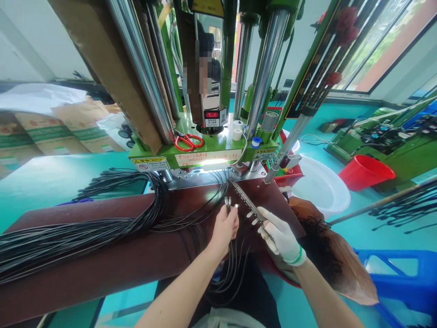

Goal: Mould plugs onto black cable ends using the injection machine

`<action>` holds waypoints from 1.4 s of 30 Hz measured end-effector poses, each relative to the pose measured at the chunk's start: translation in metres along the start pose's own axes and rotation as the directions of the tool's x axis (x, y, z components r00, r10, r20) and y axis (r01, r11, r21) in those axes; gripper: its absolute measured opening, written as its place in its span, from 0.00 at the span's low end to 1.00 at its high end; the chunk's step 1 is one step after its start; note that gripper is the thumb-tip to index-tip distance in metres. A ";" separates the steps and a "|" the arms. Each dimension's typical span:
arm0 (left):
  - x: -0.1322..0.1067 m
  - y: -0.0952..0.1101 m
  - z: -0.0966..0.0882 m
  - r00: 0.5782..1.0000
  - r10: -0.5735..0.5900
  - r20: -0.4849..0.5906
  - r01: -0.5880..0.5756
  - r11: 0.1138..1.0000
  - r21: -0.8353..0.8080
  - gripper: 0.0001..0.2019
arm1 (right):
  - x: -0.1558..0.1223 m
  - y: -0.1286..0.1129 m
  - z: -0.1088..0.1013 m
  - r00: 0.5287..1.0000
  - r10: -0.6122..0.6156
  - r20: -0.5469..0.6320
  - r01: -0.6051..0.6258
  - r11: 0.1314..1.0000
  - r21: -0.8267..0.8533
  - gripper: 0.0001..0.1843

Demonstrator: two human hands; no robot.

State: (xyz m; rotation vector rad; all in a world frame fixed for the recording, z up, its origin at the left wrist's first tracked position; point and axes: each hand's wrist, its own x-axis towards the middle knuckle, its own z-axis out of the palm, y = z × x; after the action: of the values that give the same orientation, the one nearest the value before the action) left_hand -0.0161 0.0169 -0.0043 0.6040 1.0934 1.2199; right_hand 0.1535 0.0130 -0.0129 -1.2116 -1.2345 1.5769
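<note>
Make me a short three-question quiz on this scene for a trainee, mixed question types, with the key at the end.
1. Which hand wears the white fabric glove with green cuff edging? A) left B) right
2. True or false: red-handled metal scissors lie on the green metal machine base.
3. What does the right hand hold?

Key: 1. B. 2. True. 3. A long, narrow metal bar.

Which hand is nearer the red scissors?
Left. The bare left hand is below the red scissors in view, slightly right; the gloved right hand is farther right.
</note>
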 end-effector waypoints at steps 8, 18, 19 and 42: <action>0.007 -0.003 -0.002 0.996 -0.055 0.065 0.058 0.997 -0.046 0.17 | -0.004 -0.006 -0.002 0.997 0.025 0.078 -0.023 0.999 -0.033 0.28; 0.004 -0.003 0.002 1.000 -0.017 -0.017 0.017 0.999 -0.028 0.18 | -0.001 0.007 0.005 0.996 -0.087 0.029 0.088 0.996 -0.022 0.27; 0.004 -0.001 0.002 1.000 0.004 -0.027 -0.004 1.000 -0.022 0.17 | -0.002 0.006 0.004 0.998 -0.061 0.023 0.062 0.998 -0.005 0.27; 0.013 0.002 -0.016 1.000 0.000 -0.014 -0.001 1.000 -0.017 0.18 | 0.000 0.001 -0.008 0.996 0.051 0.071 -0.050 0.999 -0.016 0.32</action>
State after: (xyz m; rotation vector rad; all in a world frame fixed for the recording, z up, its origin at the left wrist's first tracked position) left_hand -0.0324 0.0270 -0.0130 0.5843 1.0935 1.2340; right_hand 0.1618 0.0143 -0.0144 -1.2130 -1.2717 1.6637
